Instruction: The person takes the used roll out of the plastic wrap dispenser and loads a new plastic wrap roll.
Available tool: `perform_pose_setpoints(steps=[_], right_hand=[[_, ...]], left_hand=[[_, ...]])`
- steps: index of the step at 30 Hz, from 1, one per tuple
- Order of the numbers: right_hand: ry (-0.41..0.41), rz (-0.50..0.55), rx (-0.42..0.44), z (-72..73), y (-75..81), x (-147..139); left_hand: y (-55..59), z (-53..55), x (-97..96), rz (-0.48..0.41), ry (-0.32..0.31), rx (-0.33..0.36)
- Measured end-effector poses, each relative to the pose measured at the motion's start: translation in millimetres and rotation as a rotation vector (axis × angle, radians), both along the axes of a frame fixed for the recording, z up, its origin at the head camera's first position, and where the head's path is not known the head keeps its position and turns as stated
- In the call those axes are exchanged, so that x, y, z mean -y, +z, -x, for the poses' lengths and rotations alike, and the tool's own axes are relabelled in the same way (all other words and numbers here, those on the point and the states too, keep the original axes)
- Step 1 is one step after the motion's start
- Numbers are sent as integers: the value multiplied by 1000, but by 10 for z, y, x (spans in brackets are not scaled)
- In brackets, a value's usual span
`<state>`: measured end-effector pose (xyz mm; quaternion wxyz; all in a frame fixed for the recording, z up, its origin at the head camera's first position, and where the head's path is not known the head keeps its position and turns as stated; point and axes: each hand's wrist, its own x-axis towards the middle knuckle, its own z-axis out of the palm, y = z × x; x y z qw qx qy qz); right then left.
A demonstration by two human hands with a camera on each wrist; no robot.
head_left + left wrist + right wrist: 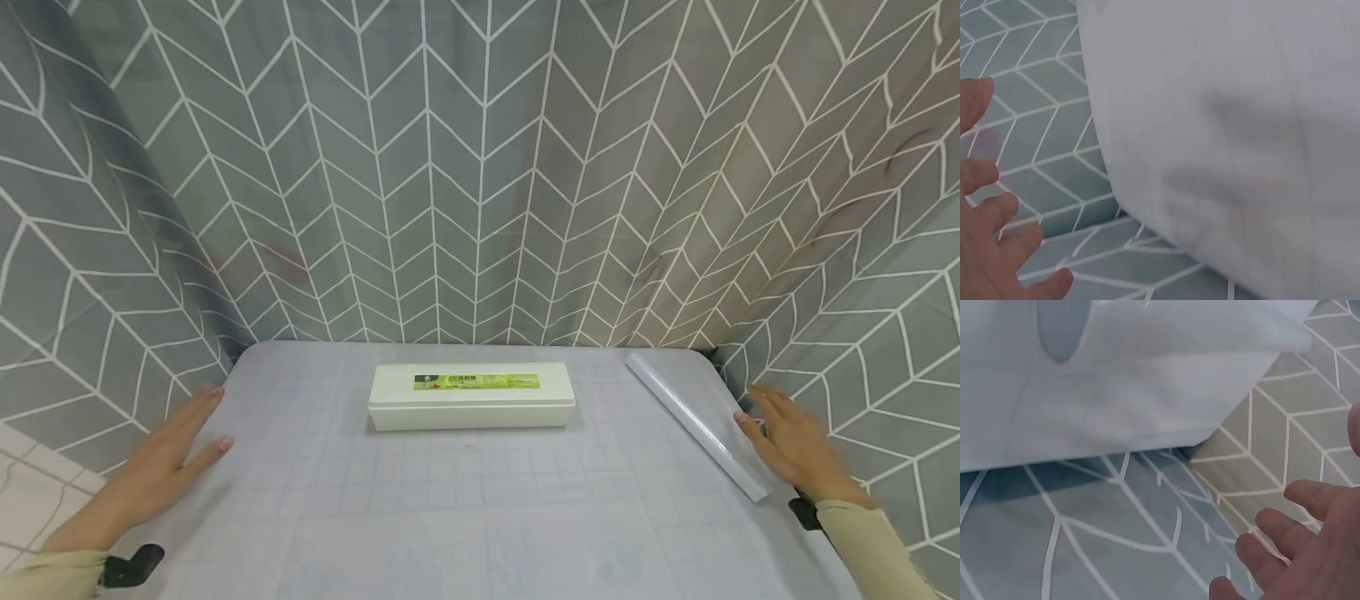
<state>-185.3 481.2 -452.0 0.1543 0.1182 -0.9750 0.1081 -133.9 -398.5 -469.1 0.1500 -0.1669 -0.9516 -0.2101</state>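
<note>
A long white lidded box [468, 417] with a green printed label lies crosswise near the far edge of the table. To its right, a roll of clear plastic film [697, 427] lies slanted along the table's right side. My left hand [153, 475] hovers by the left table edge, fingers extended and thumb apart, holding nothing. On the other side, my right hand [798, 442] is held just right of the film roll, apart from it and with nothing in its fingers. Both wrist views show the fingers spread in the air.
A white cloth with faint grid lines covers the table [465, 517]. Grey curtains [457, 183] with a white chevron pattern hang behind and at both sides. Pale floor tiles [37, 492] show at lower left.
</note>
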Motion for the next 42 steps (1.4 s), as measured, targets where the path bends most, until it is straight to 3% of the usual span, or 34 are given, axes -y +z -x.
perform_pose_setpoints(steps=[8,18,25,33,42], right_hand=[[36,35,45,90,-80,249],[105,66,154,285,-101,818],[162,105,224,408,-130,1198],[233,165,228,525,-212,1515],[292,265,232,562,-198,1784]], left_hand=[[-31,60,-351,-76,-9,119],[-236,250,-879,-191,14,267],[-330,382,-1117,-303,-19,278],[-419,532,-1330,-432,-39,330],[-492,630,-1555,-544,-115,296]])
